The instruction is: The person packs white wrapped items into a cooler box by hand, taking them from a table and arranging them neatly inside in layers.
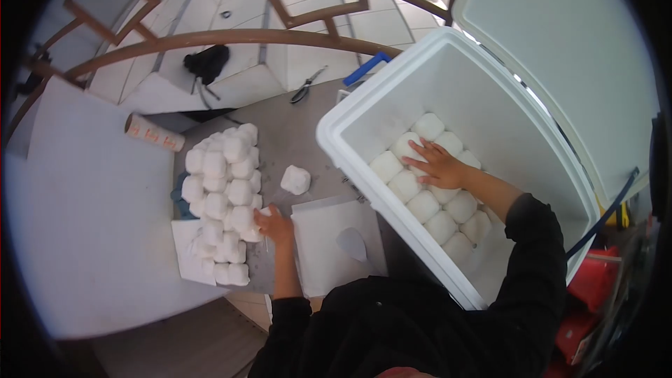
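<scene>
White, rounded, soft-looking bundles are stacked in a pile on the grey table at the left. At the pile's right edge, my left hand has its fingers curled against one of the bundles. A single bundle lies apart on the table, right of the pile. My right hand reaches into a large white cooler box. Its fingers are spread and lie on the layer of similar white bundles at the bottom, partly covering some of them.
The cooler's lid stands open at the right. Between my arms lie white sheets and a pale scoop-like piece. Scissors, a printed roll and a black item lie farther back. A brown railing runs behind.
</scene>
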Available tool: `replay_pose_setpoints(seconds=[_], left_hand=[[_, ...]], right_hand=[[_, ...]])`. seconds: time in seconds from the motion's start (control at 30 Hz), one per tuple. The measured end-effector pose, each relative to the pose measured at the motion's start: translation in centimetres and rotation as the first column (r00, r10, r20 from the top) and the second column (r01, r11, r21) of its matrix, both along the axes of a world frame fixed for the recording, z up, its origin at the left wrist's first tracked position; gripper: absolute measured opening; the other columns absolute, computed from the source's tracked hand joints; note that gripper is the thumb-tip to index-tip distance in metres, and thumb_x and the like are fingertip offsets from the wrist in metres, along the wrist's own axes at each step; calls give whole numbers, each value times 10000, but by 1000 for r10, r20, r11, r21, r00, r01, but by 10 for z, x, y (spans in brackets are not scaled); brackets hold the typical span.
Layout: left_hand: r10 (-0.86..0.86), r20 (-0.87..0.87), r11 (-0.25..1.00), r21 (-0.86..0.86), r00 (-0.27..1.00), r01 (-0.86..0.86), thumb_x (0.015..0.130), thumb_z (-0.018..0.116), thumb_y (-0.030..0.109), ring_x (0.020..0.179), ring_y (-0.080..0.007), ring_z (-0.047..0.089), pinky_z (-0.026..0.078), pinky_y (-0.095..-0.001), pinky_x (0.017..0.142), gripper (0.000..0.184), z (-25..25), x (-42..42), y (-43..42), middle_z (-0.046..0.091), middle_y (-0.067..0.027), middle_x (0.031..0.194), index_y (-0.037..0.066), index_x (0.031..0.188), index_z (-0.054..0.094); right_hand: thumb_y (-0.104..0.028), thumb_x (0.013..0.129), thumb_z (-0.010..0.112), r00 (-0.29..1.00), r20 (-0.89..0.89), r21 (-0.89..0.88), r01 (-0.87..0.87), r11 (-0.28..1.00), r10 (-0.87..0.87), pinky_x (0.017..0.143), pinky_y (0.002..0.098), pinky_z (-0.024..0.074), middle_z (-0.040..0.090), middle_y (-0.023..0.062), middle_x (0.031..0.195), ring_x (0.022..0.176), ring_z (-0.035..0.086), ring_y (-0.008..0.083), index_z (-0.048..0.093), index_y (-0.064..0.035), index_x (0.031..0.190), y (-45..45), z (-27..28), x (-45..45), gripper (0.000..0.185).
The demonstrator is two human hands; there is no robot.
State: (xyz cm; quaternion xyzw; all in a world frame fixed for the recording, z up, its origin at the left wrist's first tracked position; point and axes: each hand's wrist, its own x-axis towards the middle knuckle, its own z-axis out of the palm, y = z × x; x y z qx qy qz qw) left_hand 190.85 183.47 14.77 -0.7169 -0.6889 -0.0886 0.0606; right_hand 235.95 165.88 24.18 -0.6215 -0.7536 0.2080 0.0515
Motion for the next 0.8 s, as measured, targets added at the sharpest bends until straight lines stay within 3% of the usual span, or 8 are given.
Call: replay_pose_setpoints(seconds=[0.23, 0.3, 0.33, 0.37, 0.4, 0.5, 0.73, 0.8], left_hand=[[-88, -35, 991, -102, 996, 84, 701, 656, 131, 1204, -401, 391, 406, -541, 846, 398, 28, -4, 3, 399, -174, 1312, 171, 1070, 514], [-277, 373, 950, -31, 885, 311, 719, 607, 85, 1160, -368, 440, 440, -519, 861, 368, 44, -19, 8, 455, -149, 1242, 152, 1054, 469], [-270, 364, 955, -14, 891, 295, 719, 607, 85, 1160, -368, 440, 440, -519, 861, 368, 47, -25, 13, 455, -149, 1242, 152, 1054, 469], [-33, 905, 927, -131, 425, 351, 725, 587, 83, 1147, -357, 458, 453, -504, 881, 389, 61, -22, 9, 464, -151, 1239, 147, 1080, 441], [315, 916, 866, -171, -248, 469, 730, 567, 81, 1135, -346, 477, 467, -489, 901, 411, 79, -14, -1, 474, -153, 1236, 142, 1106, 414], [438, 631, 744, 145, -640, 653, 756, 560, 124, 1245, -350, 426, 450, -490, 964, 649, 193, 34, -45, 382, -217, 1370, 146, 1332, 262], [94, 850, 503, 409, -519, 761, 761, 652, 142, 1395, -334, 168, 257, -478, 1083, 1046, 314, 108, -109, 70, -175, 1523, 198, 1481, -105], [117, 871, 435, 387, -477, 813, 762, 681, 161, 1413, -329, 103, 199, -463, 1106, 1091, 307, 110, -99, 26, -160, 1535, 193, 1476, -142]], right_hand=[[-180, 844, 632, 927, -358, 476, 284, 833, -111, 1042, 466, 309, 255, 211, 1426, 1291, 305, 383, 331, -185, 1430, 42, 93, -21, 658], [-130, 746, 736, 948, -232, 928, 147, 343, 219, 916, 455, 428, 323, 177, 1351, 1188, 427, 355, 409, -205, 1371, 56, 118, -31, 710], [-130, 746, 736, 943, -231, 934, 145, 327, 239, 916, 455, 428, 323, 177, 1351, 1188, 427, 355, 409, -205, 1371, 60, 134, -43, 710], [-141, 710, 767, 899, -261, 936, 146, 321, 352, 884, 454, 450, 324, 169, 1350, 1168, 453, 349, 440, -241, 1340, 57, 154, -64, 717], [-152, 681, 789, 851, -272, 918, 91, 385, 448, 875, 458, 459, 323, 166, 1353, 1157, 467, 351, 461, -278, 1316, 51, 180, -85, 726], [-179, 603, 836, 719, -311, 853, -77, 517, 621, 873, 480, 468, 344, 157, 1351, 1124, 498, 370, 491, -378, 1271, 46, 231, -153, 777], [-173, 491, 850, 886, -339, 603, -53, 796, 316, 800, 400, 511, 507, 115, 1220, 1037, 556, 316, 526, -235, 1240, 37, 259, -165, 819], [-168, 411, 855, 966, -168, 803, 18, 596, 197, 781, 399, 504, 585, 118, 1093, 967, 578, 321, 561, -96, 1126, 37, 257, -128, 777]])
